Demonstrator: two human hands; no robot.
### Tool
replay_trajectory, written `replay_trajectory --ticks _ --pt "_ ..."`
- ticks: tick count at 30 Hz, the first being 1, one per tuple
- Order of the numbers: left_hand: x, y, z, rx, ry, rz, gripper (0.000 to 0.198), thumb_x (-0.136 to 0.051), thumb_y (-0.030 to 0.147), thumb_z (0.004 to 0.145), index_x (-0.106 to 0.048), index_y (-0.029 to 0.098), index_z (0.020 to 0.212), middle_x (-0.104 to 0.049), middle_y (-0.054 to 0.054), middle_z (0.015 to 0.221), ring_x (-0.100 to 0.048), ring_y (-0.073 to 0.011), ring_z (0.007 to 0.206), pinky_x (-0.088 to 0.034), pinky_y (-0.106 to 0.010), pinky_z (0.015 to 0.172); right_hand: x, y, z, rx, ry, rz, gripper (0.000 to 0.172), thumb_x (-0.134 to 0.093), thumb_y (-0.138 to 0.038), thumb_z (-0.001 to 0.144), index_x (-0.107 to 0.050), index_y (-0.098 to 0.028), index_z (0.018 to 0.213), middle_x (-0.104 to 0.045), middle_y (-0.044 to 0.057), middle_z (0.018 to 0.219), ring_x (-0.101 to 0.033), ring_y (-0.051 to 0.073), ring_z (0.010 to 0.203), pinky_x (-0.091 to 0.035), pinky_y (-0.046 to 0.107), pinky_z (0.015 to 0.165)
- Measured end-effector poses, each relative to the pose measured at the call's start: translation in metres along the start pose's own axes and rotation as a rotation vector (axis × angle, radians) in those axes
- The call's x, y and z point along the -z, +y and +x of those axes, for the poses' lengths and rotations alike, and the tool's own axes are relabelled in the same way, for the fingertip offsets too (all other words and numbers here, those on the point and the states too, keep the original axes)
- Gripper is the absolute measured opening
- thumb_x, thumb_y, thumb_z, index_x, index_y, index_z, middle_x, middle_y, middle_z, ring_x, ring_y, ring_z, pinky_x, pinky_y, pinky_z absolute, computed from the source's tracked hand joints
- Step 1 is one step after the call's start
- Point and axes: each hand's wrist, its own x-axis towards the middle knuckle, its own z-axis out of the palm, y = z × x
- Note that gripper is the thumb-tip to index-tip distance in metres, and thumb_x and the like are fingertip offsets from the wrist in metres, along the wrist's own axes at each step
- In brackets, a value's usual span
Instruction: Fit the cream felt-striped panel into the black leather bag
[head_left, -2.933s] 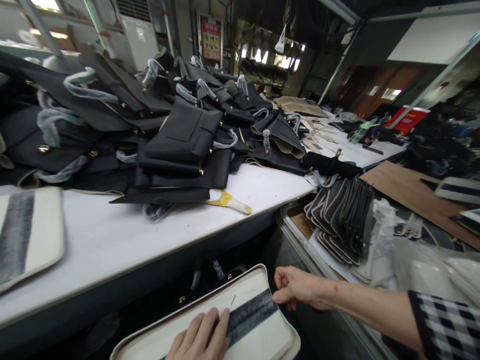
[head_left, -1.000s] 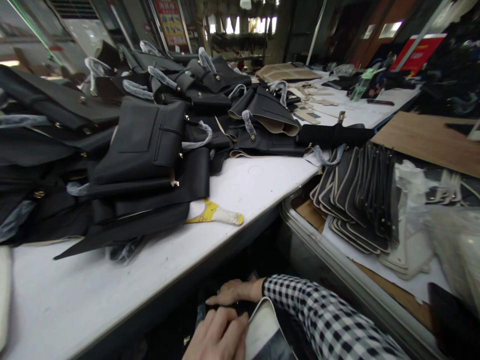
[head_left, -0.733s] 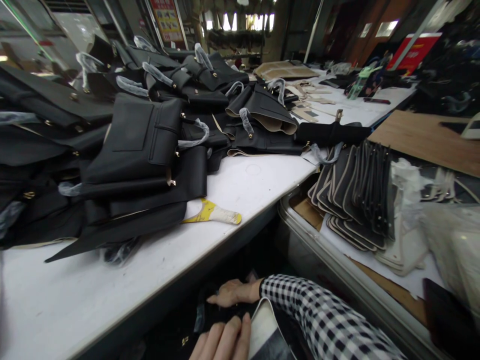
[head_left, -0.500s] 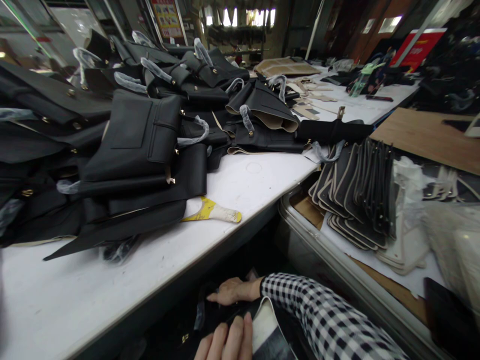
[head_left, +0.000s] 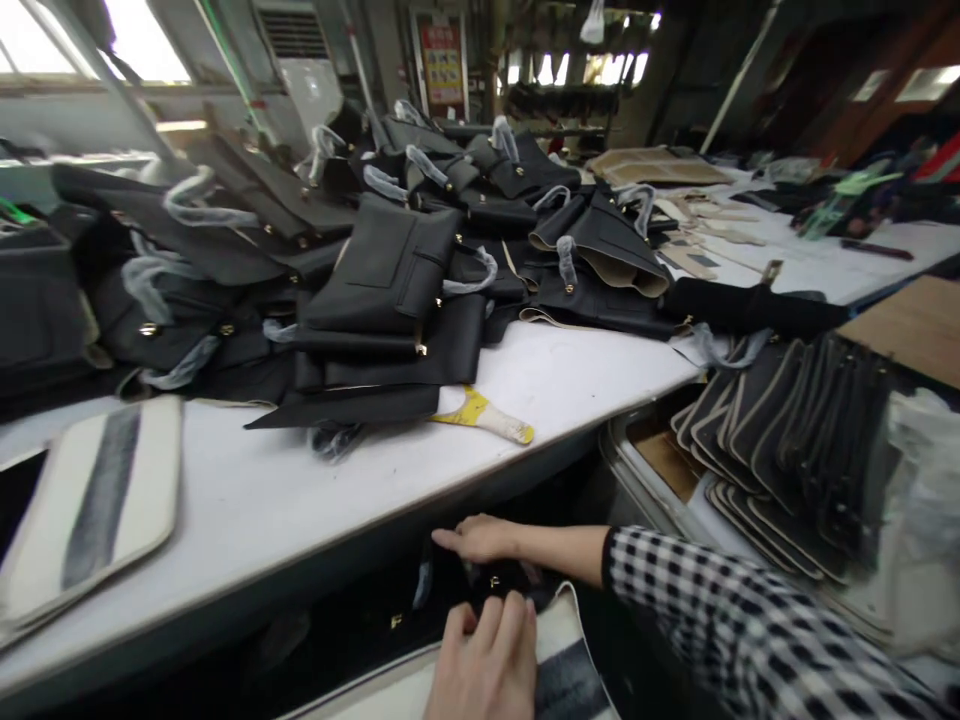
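Note:
My left hand (head_left: 487,650), low in the middle, curls its fingers over the upper edge of a cream-backed panel (head_left: 566,655) with a dark stripe. Beyond it, my right hand (head_left: 480,540) reaches in from the right, its thumb side toward the table and its fingers bent down into dark material. That material looks like a black bag (head_left: 442,605) with gold fittings and a plastic-wrapped handle (head_left: 423,582); its lower part is lost in shadow. The right fingertips are hidden, so what they grip cannot be made out.
A heap of black handbags (head_left: 375,270) covers the white table (head_left: 300,510). Another striped cream panel (head_left: 120,500) lies at left, and a yellow-and-white tool (head_left: 487,415) near the edge. At right, a bin (head_left: 660,495) holds stacked dark pieces (head_left: 787,440).
The view has swung left, so the table things sit farther right and the left-hand panel shows. My left hand appears higher with more of the cream-backed panel visible; my right arm extends farther out.

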Motion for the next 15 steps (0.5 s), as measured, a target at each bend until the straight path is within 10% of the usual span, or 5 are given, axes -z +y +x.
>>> replay_trajectory --ticks 10,15 --pt "0.06 -0.048 -0.022 0.531 -0.087 -0.506 0.029 -0.056 0.012 0.066 -0.066 0.028 0.088 -0.066 0.003 0.099 -0.057 -0.0196 0.097 -0.036 -0.034 0.082 -0.012 -0.036 -0.07 0.075 0.076 0.108 0.07 -0.015 -0.055 0.1 -0.068 -0.01 0.103 -0.072 0.011 0.083 -0.063 0.015 0.062 -0.048 0.025 0.057" --pt "0.061 -0.064 -0.032 0.624 -0.18 -0.499 0.012 -0.062 0.024 0.064 -0.065 0.026 0.075 -0.067 0.002 0.083 -0.06 -0.0201 0.082 -0.034 -0.032 0.069 -0.023 -0.029 -0.067 0.163 0.099 -0.028 0.071 -0.011 -0.056 0.1 -0.066 -0.012 0.095 -0.071 0.009 0.074 -0.065 0.017 0.065 -0.049 0.027 0.065"
